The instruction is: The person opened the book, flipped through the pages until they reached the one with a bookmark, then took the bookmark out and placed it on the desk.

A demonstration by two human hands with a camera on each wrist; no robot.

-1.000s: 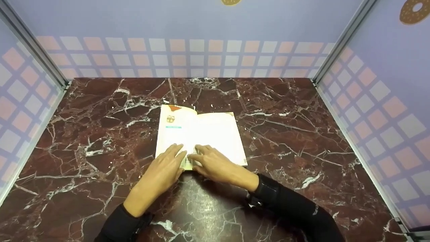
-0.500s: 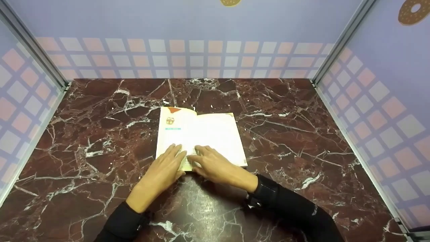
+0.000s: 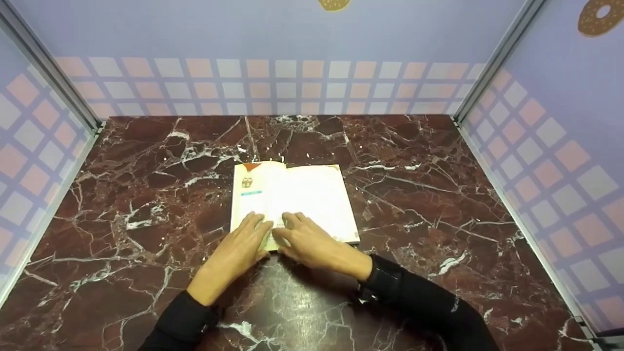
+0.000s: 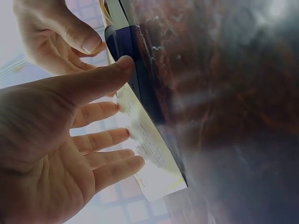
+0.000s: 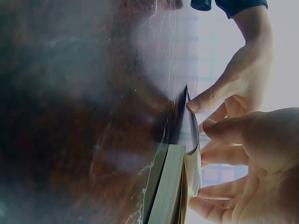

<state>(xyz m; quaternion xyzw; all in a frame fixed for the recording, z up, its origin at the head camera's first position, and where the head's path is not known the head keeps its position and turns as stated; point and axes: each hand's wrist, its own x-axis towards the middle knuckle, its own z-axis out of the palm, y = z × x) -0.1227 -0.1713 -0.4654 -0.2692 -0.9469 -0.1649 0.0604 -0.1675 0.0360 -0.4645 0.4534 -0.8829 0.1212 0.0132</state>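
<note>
An open book lies on the marble-patterned table, its pages bright and partly washed out. The left page has a red corner mark and a small brown picture. My left hand rests its extended fingers on the lower part of that page, thumb by the bottom edge. Beside it my right hand touches the pages near the gutter with its fingers. In the left wrist view, the left fingertips meet the page and its thumb is at the edge. The right wrist view shows the thick page block side-on.
The dark red marble table has white veins and small white specks. Checked panels stand along the back and both sides, joined by metal posts. Black sleeves cover both forearms.
The left page side has sunk lower and flatter, its far corner dropping nearer to the table. Both hands stay at the lower gutter, shifting only slightly.
</note>
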